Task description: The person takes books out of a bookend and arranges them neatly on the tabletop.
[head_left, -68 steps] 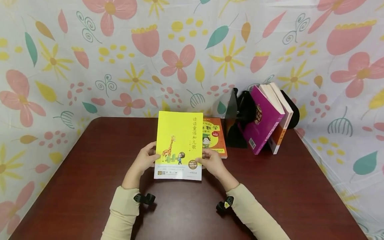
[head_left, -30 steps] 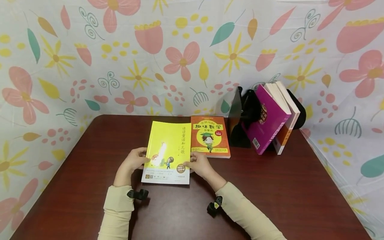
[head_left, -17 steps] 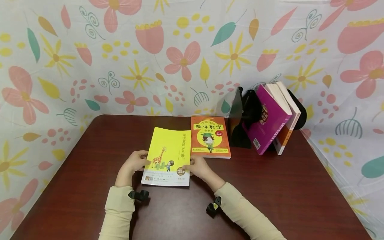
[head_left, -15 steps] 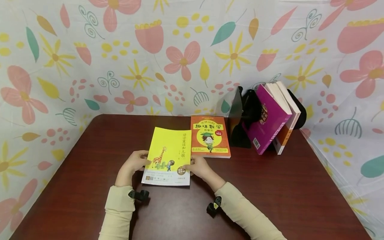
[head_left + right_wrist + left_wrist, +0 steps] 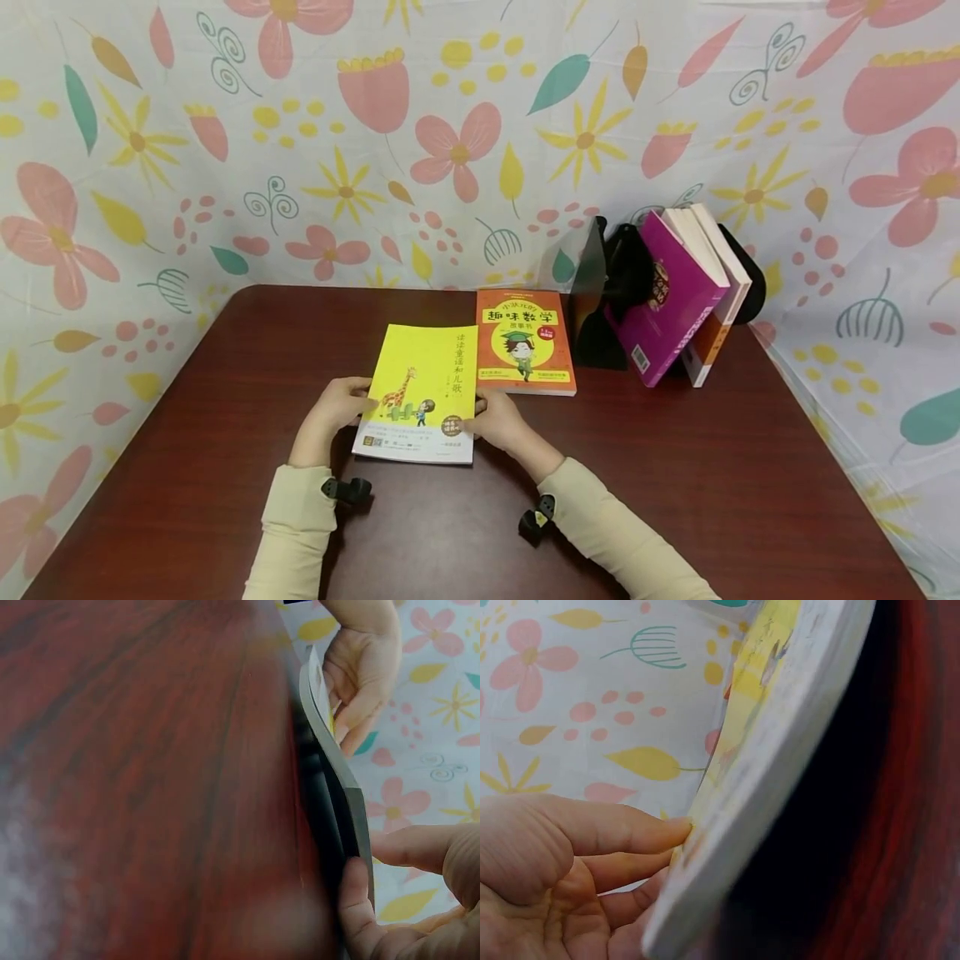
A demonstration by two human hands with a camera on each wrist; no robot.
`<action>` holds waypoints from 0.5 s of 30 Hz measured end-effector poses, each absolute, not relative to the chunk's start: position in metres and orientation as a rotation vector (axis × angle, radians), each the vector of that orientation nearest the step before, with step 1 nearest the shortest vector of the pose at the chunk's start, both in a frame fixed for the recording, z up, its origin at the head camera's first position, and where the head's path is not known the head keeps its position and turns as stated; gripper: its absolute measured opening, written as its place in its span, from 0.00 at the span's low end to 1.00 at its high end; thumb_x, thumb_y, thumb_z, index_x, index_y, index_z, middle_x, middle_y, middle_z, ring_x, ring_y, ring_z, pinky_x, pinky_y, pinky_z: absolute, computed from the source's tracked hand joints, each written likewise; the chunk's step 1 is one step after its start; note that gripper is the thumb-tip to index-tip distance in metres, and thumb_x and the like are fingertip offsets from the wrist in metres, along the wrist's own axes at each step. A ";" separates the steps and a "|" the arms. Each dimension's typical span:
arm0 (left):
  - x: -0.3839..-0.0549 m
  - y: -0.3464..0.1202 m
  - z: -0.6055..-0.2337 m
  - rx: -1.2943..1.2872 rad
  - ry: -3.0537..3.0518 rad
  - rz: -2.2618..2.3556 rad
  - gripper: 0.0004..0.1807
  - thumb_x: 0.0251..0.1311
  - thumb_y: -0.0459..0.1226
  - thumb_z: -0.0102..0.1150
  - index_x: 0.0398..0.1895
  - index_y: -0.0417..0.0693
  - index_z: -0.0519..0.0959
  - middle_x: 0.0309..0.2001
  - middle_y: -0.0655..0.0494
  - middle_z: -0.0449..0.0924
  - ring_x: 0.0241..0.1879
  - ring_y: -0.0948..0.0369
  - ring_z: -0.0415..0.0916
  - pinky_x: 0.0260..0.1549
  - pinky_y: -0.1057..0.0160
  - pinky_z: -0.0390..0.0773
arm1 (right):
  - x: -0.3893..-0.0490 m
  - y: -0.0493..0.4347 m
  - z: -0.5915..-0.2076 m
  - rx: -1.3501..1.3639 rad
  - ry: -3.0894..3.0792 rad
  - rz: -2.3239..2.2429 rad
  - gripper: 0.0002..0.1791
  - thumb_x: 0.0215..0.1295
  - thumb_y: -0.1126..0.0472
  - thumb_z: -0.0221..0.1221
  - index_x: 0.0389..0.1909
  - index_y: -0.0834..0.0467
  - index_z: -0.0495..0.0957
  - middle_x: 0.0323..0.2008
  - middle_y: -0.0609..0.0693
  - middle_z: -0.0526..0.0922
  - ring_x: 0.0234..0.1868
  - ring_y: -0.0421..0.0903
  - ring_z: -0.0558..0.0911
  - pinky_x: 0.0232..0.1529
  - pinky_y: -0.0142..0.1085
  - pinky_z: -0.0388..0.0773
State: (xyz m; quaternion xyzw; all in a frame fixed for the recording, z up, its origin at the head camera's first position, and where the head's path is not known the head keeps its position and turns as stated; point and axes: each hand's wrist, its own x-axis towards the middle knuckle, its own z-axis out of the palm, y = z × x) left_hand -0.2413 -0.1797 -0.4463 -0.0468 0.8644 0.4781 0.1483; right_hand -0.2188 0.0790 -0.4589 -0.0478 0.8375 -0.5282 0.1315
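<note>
Yellow nursery-rhyme book [image 5: 422, 375] held between both hands: left edge pinched by left hand [image 5: 340, 417], right edge by right hand [image 5: 501, 423]; neither clearly nearer. Long axis pointed toward floral backdrop [image 5: 300, 154]; near edge raised off wooden table [image 5: 637, 517]. Orange maths storybook [image 5: 525, 342] seen just beside, farther right.

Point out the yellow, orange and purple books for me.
Yellow book [image 5: 418, 392]: head view, on its upward-facing cover, near the middle.
Orange book [image 5: 519, 344]: head view, on the cover's printed figure.
Purple book [image 5: 669, 307]: head view, on its barcoded cover.
</note>
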 end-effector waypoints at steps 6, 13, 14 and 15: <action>-0.238 -0.183 -0.448 -0.112 2.553 1.381 0.28 0.56 0.30 0.63 0.59 0.26 0.71 0.51 0.32 0.76 0.42 0.49 0.78 0.40 0.54 0.81 | -0.215 0.077 -0.456 -0.150 2.474 -1.507 0.28 0.52 0.70 0.68 0.55 0.72 0.72 0.33 0.58 0.80 0.30 0.46 0.80 0.25 0.34 0.77; -0.228 -0.183 -0.449 0.000 2.568 1.437 0.32 0.49 0.28 0.69 0.59 0.27 0.72 0.50 0.32 0.78 0.39 0.50 0.81 0.35 0.59 0.80 | -0.212 0.072 -0.455 -0.297 2.614 -1.380 0.28 0.47 0.64 0.73 0.49 0.68 0.76 0.34 0.55 0.80 0.34 0.47 0.81 0.30 0.33 0.79; -0.227 -0.183 -0.449 0.011 2.565 1.432 0.33 0.49 0.29 0.69 0.60 0.27 0.71 0.51 0.32 0.78 0.40 0.49 0.81 0.35 0.59 0.80 | -0.212 0.072 -0.455 -0.333 2.622 -1.369 0.29 0.46 0.64 0.74 0.49 0.68 0.75 0.34 0.55 0.80 0.34 0.47 0.82 0.30 0.34 0.79; -0.225 -0.182 -0.448 0.018 2.565 1.420 0.35 0.48 0.29 0.70 0.61 0.26 0.69 0.51 0.32 0.77 0.42 0.49 0.80 0.36 0.59 0.80 | -0.211 0.071 -0.454 -0.363 2.634 -1.354 0.30 0.45 0.64 0.75 0.50 0.68 0.75 0.34 0.55 0.80 0.34 0.47 0.81 0.31 0.34 0.79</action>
